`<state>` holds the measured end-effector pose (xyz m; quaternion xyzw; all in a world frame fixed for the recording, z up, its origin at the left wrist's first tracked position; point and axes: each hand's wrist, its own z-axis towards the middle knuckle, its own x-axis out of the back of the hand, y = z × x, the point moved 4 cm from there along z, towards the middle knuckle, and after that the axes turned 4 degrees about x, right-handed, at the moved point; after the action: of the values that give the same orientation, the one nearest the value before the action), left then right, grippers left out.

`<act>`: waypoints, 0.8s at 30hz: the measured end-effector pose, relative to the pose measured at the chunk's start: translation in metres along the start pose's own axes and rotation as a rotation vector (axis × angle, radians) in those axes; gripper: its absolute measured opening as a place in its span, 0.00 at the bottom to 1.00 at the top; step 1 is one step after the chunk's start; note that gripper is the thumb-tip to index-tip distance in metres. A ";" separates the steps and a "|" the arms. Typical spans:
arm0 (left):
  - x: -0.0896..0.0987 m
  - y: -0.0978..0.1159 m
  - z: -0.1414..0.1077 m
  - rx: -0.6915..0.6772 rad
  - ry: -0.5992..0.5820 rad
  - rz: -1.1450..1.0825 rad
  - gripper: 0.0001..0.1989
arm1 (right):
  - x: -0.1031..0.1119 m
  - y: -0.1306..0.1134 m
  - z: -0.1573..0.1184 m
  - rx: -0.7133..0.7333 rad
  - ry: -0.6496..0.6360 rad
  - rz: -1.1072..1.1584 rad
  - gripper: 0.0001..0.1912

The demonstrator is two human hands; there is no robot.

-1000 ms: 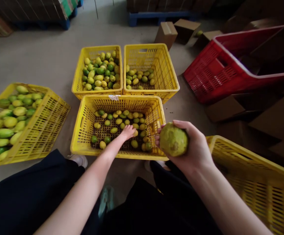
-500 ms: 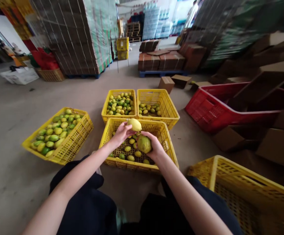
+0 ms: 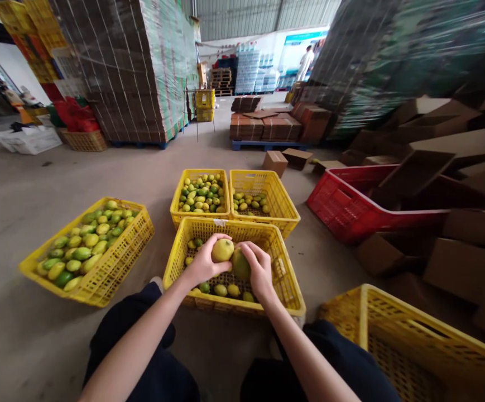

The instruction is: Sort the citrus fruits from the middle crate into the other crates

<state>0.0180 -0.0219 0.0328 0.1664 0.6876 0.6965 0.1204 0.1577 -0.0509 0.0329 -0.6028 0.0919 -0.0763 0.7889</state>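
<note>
Over the near yellow crate [image 3: 296,290], my left hand [image 3: 202,262] has its thumb and fingers closed around a yellow lemon [image 3: 222,250]. Beside it my right hand [image 3: 261,272] grips a greener lemon [image 3: 240,266], whose right side is hidden by the fingers. The two held fruits are close together; whether they touch I cannot tell. Below the hands, several loose lemons [image 3: 220,290] lie on the crate floor, yellow and green mixed.
Behind stand a fuller lemon crate [image 3: 175,213] and a sparser one [image 3: 286,204]. A tilted crate of lemons [image 3: 135,245] is at left. To the right are a yellow crate [image 3: 363,312], a red crate [image 3: 338,209] and cardboard boxes [image 3: 460,268].
The view has tilted up a little. My left hand has come lower and wraps further around its lemon, which has turned. My right hand has rolled over its greener lemon, covering more of it.
</note>
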 end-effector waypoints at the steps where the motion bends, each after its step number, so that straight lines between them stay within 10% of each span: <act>1: -0.001 0.005 -0.001 0.004 0.009 -0.080 0.22 | -0.001 -0.005 -0.002 0.080 -0.003 -0.020 0.14; 10: -0.017 0.002 -0.013 -0.134 0.546 -0.410 0.17 | -0.011 -0.036 -0.020 0.619 0.049 -0.191 0.17; 24: -0.017 0.015 -0.016 -0.239 0.580 -0.385 0.21 | -0.014 -0.030 -0.028 0.601 0.136 -0.171 0.17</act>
<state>0.0278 -0.0436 0.0464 -0.1856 0.6257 0.7546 0.0679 0.1369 -0.0812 0.0553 -0.3419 0.0667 -0.2061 0.9144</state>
